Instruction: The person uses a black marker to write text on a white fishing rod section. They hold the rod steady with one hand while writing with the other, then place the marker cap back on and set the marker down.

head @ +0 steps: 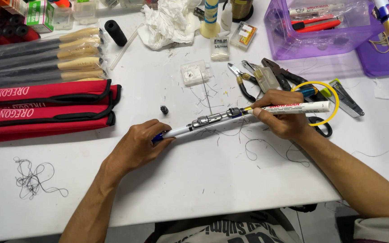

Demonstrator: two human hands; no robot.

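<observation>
My left hand (138, 146) grips the rod handle (203, 122), flat on the white table (212, 180). Right hand (282, 114) pinches a white marker (300, 108) at the rod's metal fitting. Thread scraps around; pliers (244, 81), red cases (41, 110), purple bin (320, 29) beyond.

Red cases (41, 110) with black trim, purple bin (320, 42), white marker (300, 107), yellow ring (334, 96).
</observation>
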